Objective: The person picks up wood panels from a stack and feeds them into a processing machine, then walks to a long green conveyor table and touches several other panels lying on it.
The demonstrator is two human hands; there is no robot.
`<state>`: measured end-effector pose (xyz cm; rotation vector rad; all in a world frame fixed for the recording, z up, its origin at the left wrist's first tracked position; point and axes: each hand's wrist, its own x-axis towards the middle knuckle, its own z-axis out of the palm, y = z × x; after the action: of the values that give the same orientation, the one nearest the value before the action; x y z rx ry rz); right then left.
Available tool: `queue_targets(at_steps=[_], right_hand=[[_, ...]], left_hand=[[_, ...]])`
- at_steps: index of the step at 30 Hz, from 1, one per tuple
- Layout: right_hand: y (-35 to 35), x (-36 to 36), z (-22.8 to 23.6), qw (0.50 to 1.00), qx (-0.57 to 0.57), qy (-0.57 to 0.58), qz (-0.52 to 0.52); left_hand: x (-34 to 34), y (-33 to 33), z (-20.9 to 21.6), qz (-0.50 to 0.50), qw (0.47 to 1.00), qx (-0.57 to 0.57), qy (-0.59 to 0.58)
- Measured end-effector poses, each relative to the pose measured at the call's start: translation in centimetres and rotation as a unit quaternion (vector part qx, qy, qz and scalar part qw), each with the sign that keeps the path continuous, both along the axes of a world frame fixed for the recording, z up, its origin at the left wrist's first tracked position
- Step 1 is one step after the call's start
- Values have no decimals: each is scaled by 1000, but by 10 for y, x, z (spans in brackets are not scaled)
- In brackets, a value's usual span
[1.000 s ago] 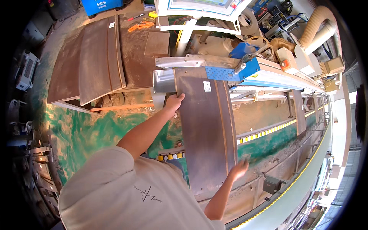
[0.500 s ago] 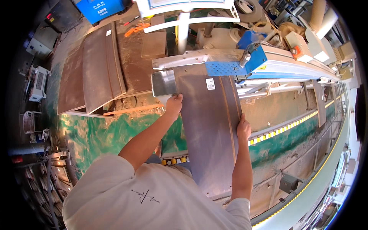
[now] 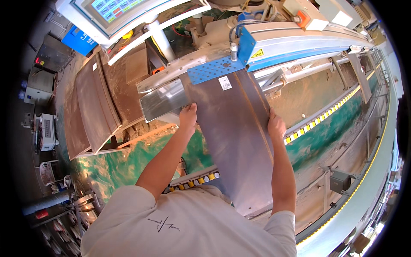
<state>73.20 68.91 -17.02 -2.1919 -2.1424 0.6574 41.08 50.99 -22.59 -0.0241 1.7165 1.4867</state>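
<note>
A long dark brown panel [image 3: 235,141] with a small white label [image 3: 224,83] near its far end lies lengthwise in front of me. My left hand [image 3: 188,117] is closed on its left edge, beside a shiny metal plate [image 3: 165,100]. On the opposite edge my right hand [image 3: 277,124] grips the panel, fingers curled underneath and partly hidden. The panel's far end reaches under a blue perforated plate [image 3: 209,70] on the machine. Its near end comes close to my body.
Several brown boards [image 3: 94,103] rest on a stand at the left. Above them hangs a control screen [image 3: 115,10]. A long blue and silver machine beam [image 3: 299,47] extends right. Yellow-and-white roller strips [image 3: 308,129] run below it, and a grey box [image 3: 340,181] sits near the right rail.
The panel's far end has moved farther under the blue plate, which now covers most of its width. Both hands keep their hold. My view has turned and shifted.
</note>
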Motion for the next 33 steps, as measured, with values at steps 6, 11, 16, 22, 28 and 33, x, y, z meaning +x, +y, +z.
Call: queue_targets(at_steps=[6, 11, 16, 22, 28, 33], right_hand=[[50, 33, -7, 1000, 14, 2, 8], [84, 63, -4, 995, 93, 29, 28], [39, 88, 3, 947, 312, 68, 28], [-121, 98, 20, 925, 324, 199, 29], [-249, 61, 22, 924, 268, 273, 19], [-292, -24, 27, 902, 223, 347, 127]], left_hand=[[31, 56, 10, 1, 999, -49, 1], [65, 107, 6, 24, 997, -55, 43], [100, 153, 1, -23, 992, -81, 93], [109, 185, 6, -28, 999, -3, -41], [41, 77, 21, -211, 963, 86, -144], [-49, -144, -18, -109, 986, 61, -112]])
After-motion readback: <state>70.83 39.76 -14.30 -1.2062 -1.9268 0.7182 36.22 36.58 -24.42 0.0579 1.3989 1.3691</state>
